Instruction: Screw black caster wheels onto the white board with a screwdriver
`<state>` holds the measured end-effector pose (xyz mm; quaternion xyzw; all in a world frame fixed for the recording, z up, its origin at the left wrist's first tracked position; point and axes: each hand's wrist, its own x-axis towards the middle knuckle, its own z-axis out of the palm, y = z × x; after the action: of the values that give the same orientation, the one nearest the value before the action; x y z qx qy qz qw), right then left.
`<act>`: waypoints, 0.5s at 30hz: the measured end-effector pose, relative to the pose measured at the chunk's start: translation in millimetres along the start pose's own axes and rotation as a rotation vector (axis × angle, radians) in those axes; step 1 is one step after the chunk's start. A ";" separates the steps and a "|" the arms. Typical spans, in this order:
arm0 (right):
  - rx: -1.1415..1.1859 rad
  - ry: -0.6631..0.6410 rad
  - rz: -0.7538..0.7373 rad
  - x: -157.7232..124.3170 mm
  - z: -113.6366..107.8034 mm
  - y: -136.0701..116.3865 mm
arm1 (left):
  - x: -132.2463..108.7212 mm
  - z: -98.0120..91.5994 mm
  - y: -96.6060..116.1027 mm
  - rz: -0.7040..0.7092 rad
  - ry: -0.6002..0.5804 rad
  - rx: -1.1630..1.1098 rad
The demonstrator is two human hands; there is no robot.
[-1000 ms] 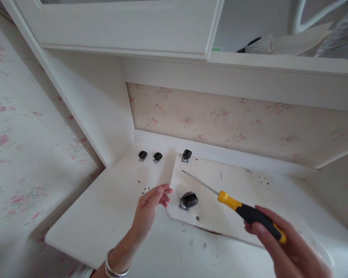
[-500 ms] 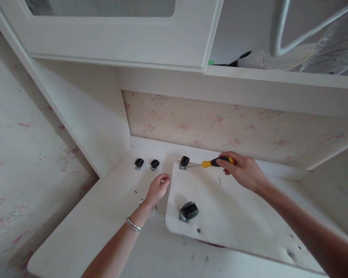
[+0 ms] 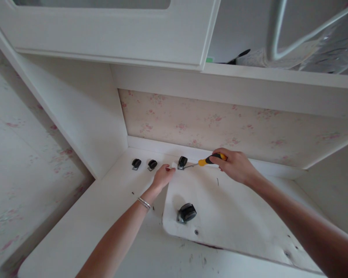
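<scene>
My right hand (image 3: 230, 164) is wrapped round a yellow-and-black screwdriver (image 3: 213, 158). The screwdriver's thin shaft points left, its tip at the metal plate of a black caster wheel (image 3: 182, 161). That caster stands at the far left corner of a white board (image 3: 234, 216) with rounded corners. Close by, my left hand (image 3: 162, 176) has its thumb and fingers closed on the board's corner, just left of the caster; the fingertips are partly hidden. A second caster (image 3: 187, 212) sits on the board's near left part.
Two loose casters (image 3: 136, 164) lie on the white desktop (image 3: 75, 216) at left, with small dark screws (image 3: 132, 193) nearer. A thin dark piece (image 3: 217, 181) rests on the board. Overhead hang a cabinet door (image 3: 113, 36) and an open shelf (image 3: 272, 75) with wrapped items.
My left hand has moved up and right to the board's corner beside the far caster. My right hand and the screwdriver have shifted slightly left, the handle tilted a bit more.
</scene>
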<state>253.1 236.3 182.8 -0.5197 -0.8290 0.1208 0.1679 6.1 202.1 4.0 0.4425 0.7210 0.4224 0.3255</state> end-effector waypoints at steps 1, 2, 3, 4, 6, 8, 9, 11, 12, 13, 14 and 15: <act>-0.002 -0.004 -0.009 1.1 0.1 -0.8 | 3.6 1.2 1.0 -0.003 -0.002 0.018; -0.007 -0.007 -0.019 2.3 0.4 -1.3 | 6.7 2.5 1.9 -0.005 -0.006 0.035; -0.014 -0.009 -0.029 3.5 0.8 -1.5 | 9.2 4.0 2.6 -0.006 -0.011 0.051; -0.022 -0.010 -0.038 4.7 1.2 -1.5 | 11.0 5.7 3.2 -0.006 -0.015 0.067; -0.041 -0.014 -0.047 7.2 1.8 -1.1 | 13.2 8.9 3.9 -0.005 -0.019 0.097; -0.056 -0.025 -0.045 9.7 1.3 -0.8 | 14.0 11.6 4.2 -0.002 -0.017 0.124; -0.066 -0.035 -0.043 11.0 0.7 -0.9 | 14.1 12.6 4.2 0.001 -0.016 0.135; -0.099 -0.053 -0.056 13.7 -0.9 -1.6 | 14.3 14.0 4.0 0.011 -0.012 0.151; -0.122 -0.059 -0.075 15.1 -1.7 -2.2 | 14.4 14.4 3.7 0.017 -0.010 0.156; -0.150 -0.063 -0.100 16.7 -2.4 -3.1 | 14.6 14.8 3.3 0.023 -0.009 0.159; -0.182 -0.065 -0.131 18.3 -2.9 -4.3 | 14.7 15.0 2.9 0.028 -0.009 0.159; -0.215 -0.070 -0.168 20.1 -3.4 -5.9 | 14.9 15.2 2.5 0.032 -0.010 0.159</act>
<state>241.6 252.0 191.1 -0.4590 -0.8830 0.0348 0.0917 13.9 221.2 -1.7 0.4805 0.7435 0.3668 0.2860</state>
